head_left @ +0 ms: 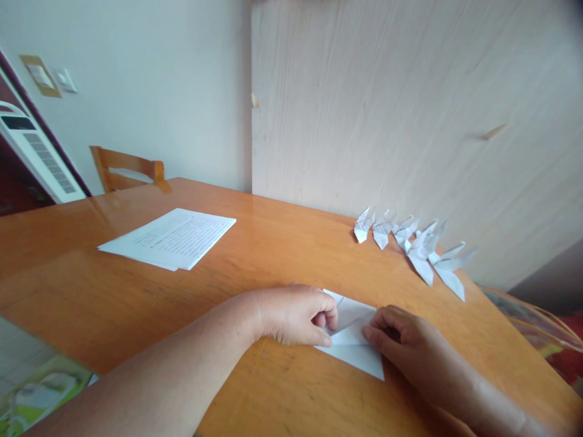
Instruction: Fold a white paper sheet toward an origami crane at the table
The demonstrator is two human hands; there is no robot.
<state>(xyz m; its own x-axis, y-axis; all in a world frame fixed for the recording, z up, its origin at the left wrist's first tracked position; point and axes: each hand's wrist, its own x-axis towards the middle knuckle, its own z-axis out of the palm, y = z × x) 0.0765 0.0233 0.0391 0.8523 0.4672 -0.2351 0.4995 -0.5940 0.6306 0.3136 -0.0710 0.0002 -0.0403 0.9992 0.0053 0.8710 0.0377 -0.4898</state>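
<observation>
A piece of folded white paper (355, 358) lies on the wooden table in front of me, with a crease across its middle and a flap at the far side. My left hand (300, 317) is at its left edge, fingers curled and thumb against the paper. At the opposite edge, my right hand (403, 340) pinches the sheet between thumb and bent fingers. Some of the paper is hidden under both hands. Beyond the right hand, several folded paper cranes (421, 255) stand in a row near the table's far right edge.
A stack of printed sheets (182, 240) rests on the wooden table (273, 243) to the left. A wooden chair (130, 167) stands behind the far left corner. A pale wooden panel (364, 109) rises along the back edge. Colourful items (542, 321) sit beyond the right edge.
</observation>
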